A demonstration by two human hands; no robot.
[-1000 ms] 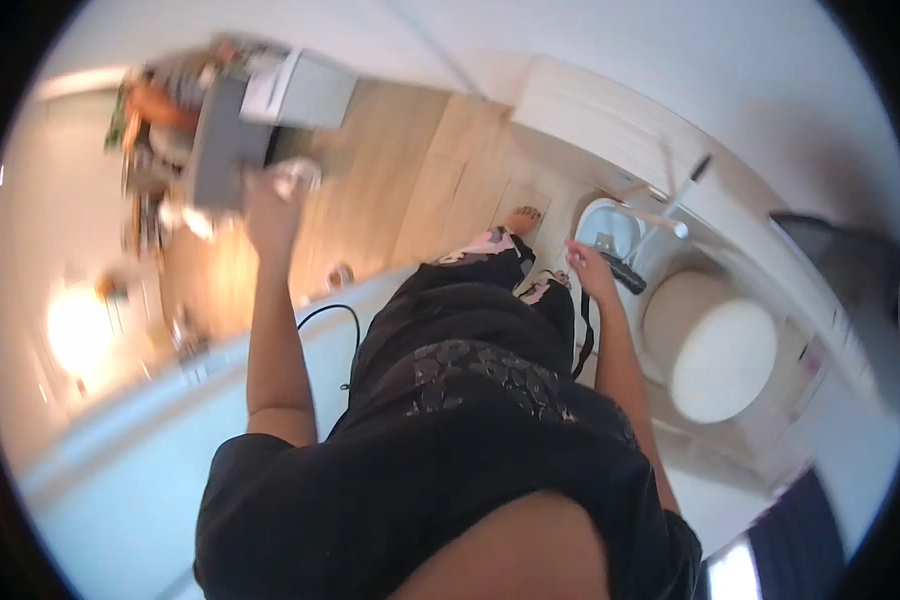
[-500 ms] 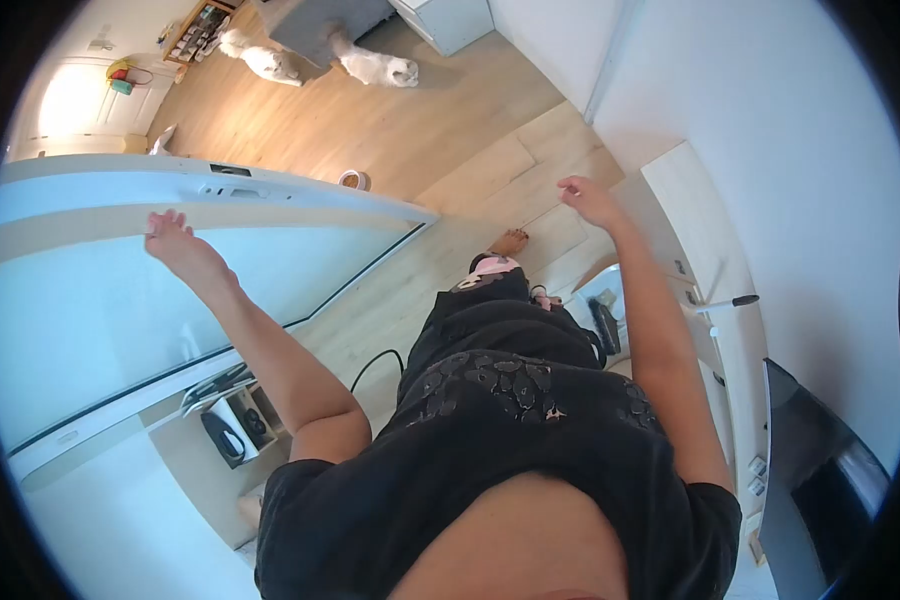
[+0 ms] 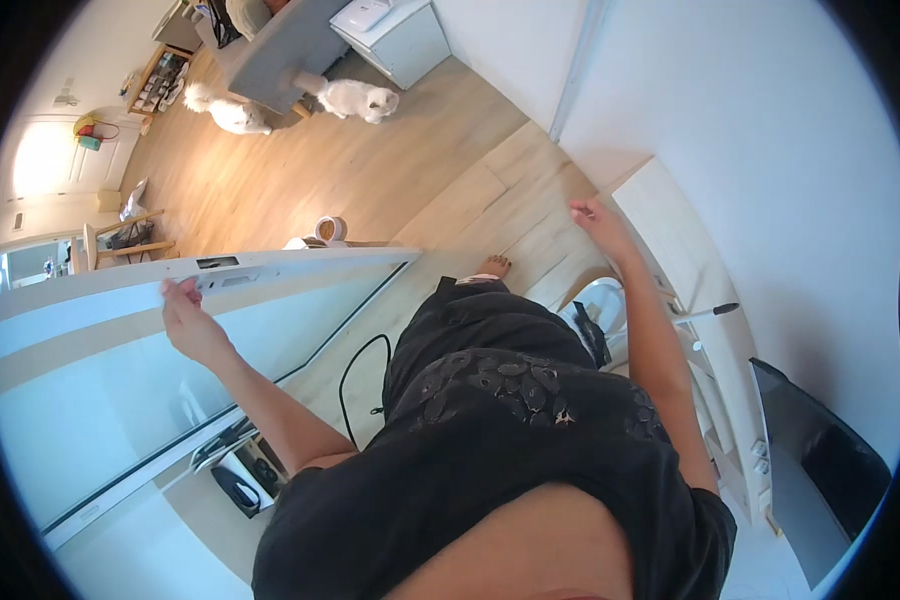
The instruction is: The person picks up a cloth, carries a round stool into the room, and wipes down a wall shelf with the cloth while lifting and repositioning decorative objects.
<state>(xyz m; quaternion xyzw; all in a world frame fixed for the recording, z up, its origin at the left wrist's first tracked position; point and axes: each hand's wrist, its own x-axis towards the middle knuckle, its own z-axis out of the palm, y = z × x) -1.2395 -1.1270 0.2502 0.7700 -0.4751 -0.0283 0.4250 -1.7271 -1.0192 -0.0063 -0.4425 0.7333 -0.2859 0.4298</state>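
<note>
My left hand (image 3: 195, 328) is at the edge of a white-framed glass door (image 3: 300, 272), close to its lock plate. Its fingers are bent around the edge, with the thumb on the near side. My right hand (image 3: 602, 230) hangs in the air over the wooden floor, beside the end of a pale cabinet (image 3: 642, 205). Nothing is in it, and its fingers are loosely curved and slightly apart. Below me, one bare foot (image 3: 494, 266) stands forward on the floor, near the door's far end.
Two white cats (image 3: 358, 100) are by a grey sofa (image 3: 280, 60) beyond the door. A food bowl (image 3: 330, 229) stands just past the door. A black cable (image 3: 348, 372) loops on the floor to my left. A dark screen (image 3: 820, 460) is at the right.
My left hand has moved from in front of the glass to the door's edge and closed on it. The view has shifted forward, with more of the room showing. My right hand stays raised.
</note>
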